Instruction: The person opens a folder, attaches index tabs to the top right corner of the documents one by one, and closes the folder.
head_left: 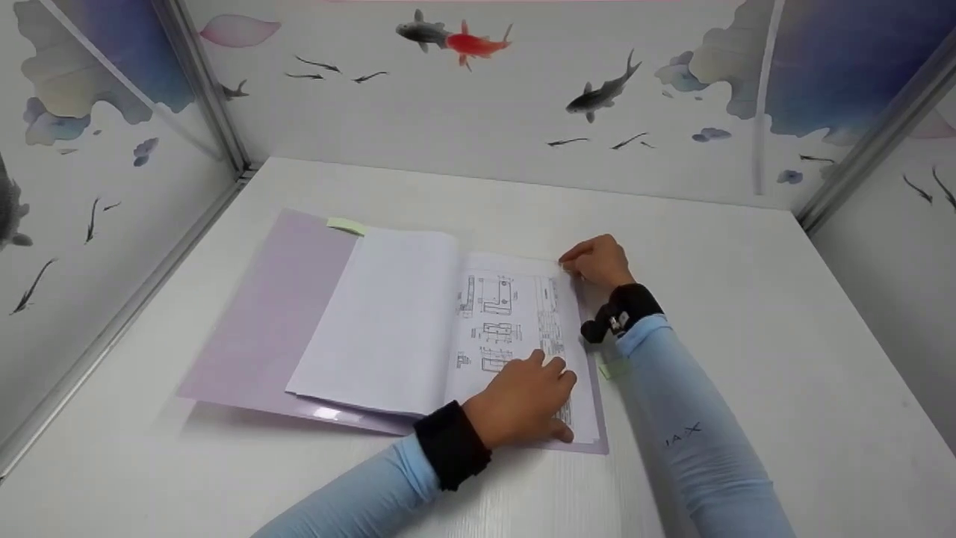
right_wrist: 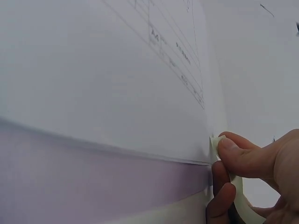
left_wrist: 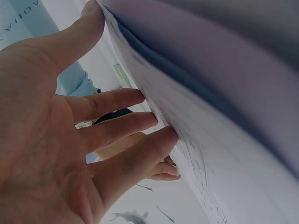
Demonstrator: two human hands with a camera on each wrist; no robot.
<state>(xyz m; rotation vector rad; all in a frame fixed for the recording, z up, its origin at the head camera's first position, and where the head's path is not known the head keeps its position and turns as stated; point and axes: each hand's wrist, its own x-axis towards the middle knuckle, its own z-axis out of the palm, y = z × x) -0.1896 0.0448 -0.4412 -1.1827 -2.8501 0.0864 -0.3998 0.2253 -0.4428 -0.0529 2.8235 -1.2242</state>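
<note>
An open pale purple folder (head_left: 254,299) holds white sheets. On its right side lies a page with technical drawings (head_left: 497,295). My left hand (head_left: 523,396) rests with spread fingers on the lower part of this page; in the left wrist view the fingertips (left_wrist: 168,135) touch the paper and the thumb is at its edge. At the page's top right corner is my right hand (head_left: 597,261). Its thumb and fingers pinch a pale green sticky strip (right_wrist: 216,145) against the corner, and the strip's length curves down past the fingers.
Another green sticky tab (head_left: 346,226) stands out from the top of the blank left sheet (head_left: 381,321). A light green piece (head_left: 611,370) shows by the folder's right edge, beside the right forearm. White walls with painted fish (head_left: 478,43) enclose the white table (head_left: 747,299).
</note>
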